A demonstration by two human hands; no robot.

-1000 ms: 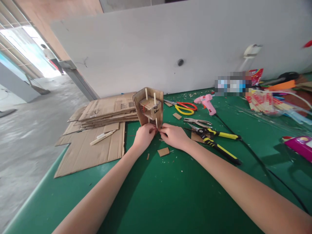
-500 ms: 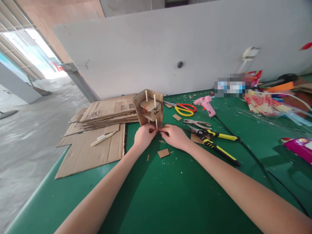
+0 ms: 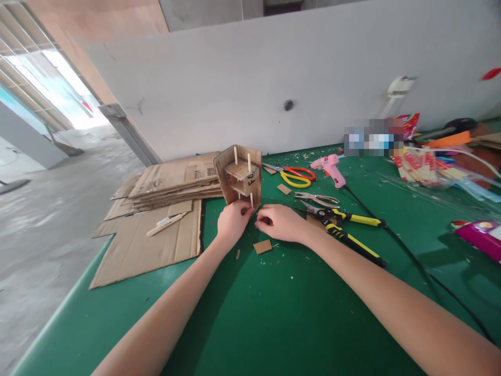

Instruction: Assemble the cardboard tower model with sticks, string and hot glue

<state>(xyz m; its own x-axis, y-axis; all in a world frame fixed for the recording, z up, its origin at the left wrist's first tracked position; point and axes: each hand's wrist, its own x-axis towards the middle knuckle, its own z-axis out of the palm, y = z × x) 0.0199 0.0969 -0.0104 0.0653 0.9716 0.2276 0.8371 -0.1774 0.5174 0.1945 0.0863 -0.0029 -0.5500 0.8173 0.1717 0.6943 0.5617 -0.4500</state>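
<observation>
A small cardboard model stands upright at the back of the table, with angled back walls, a raised box-like level and pale sticks poking up through it. My left hand is closed at its lower front edge, fingertips pinching near the foot of a front stick. Just right of it, my right hand has curled fingers, a little apart from the model; whatever lies between thumb and forefinger is too small to make out. A cardboard scrap lies in front of the hands.
Stacked cardboard sheets lie on the left, a pale-handled knife on top. To the right are scissors, a pink glue gun with a black cord, silver pliers and yellow-black pliers. A white panel stands behind.
My right hand has drawn back slightly from the model's base, toward me, opening a gap between the two hands. My left hand stays at the base of the model.
</observation>
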